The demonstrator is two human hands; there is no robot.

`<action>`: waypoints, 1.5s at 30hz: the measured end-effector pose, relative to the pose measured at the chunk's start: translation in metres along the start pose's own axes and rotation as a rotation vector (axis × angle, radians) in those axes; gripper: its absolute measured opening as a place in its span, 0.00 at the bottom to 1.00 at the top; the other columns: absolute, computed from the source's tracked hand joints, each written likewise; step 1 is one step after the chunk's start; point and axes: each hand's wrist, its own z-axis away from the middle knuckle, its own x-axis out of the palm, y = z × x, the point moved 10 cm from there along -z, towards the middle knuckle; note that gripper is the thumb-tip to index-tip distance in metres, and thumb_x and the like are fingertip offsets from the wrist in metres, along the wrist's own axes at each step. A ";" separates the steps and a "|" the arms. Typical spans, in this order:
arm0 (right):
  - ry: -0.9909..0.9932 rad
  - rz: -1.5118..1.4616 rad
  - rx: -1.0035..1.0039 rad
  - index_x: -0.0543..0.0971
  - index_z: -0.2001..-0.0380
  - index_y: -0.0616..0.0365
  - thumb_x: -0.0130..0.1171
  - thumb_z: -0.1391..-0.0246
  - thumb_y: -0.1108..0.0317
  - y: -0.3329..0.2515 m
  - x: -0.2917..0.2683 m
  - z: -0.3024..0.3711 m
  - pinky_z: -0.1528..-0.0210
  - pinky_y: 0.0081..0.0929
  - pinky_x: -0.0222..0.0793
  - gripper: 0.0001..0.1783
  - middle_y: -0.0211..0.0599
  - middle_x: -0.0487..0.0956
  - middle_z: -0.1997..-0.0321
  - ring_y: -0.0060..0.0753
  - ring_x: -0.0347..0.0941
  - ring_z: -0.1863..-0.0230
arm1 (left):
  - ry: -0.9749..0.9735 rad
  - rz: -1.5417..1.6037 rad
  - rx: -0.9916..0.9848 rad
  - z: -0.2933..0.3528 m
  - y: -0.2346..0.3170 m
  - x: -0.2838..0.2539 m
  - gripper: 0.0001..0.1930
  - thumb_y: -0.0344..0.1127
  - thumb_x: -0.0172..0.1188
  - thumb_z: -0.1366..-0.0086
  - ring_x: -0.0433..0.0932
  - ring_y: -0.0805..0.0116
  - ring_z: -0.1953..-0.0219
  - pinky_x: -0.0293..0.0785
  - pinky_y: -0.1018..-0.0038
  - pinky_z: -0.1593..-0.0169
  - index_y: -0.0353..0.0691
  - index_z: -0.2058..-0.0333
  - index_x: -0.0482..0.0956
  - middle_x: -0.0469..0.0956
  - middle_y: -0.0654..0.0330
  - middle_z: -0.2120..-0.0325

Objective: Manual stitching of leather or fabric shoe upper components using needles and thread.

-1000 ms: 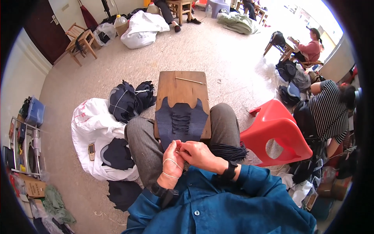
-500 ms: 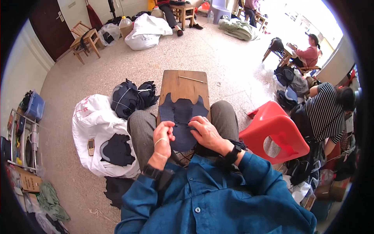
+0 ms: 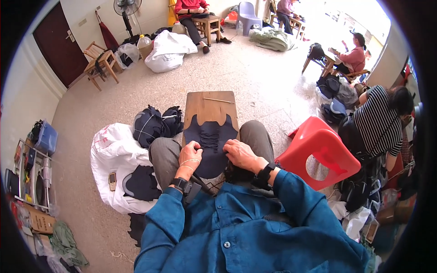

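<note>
A dark navy fabric piece [image 3: 213, 164] lies on the wooden stool or bench top [image 3: 210, 105] between my knees. It has two pointed upper corners and a rounded lower end. Its middle strip is rumpled into several crosswise ridges. My left hand [image 3: 190, 158] is closed at the left part of the fabric, thumb and fingers pinched together; what is between them is too small to make out. On the right edge, my right hand [image 3: 242, 154] has bent fingers and thumb closed on the fabric. A thin light stick [image 3: 217, 100] lies at the bench's far end.
Left of my knees, a white sack [image 3: 107, 157] bears a phone [image 3: 112, 181] and dark cut pieces [image 3: 142, 183]. Tied dark bundles [image 3: 150, 125] sit behind it. A red plastic stool [image 3: 321, 154] stands at my right, near a person in stripes [image 3: 375, 123]. Other people sit farther back.
My hands have moved apart, the right one outward to the fabric's edge. The fabric's middle, smoother before with a line across it, is now rumpled. The view has tilted slightly up.
</note>
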 end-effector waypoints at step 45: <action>-0.037 -0.424 -0.017 0.77 0.68 0.61 0.60 0.44 0.76 0.042 0.004 -0.072 0.57 0.41 0.72 0.02 0.45 0.72 0.66 0.52 0.74 0.60 | -0.012 0.095 0.160 -0.027 0.023 -0.003 0.21 0.29 0.73 0.46 0.76 0.60 0.69 0.75 0.65 0.62 0.40 0.54 0.77 0.74 0.58 0.70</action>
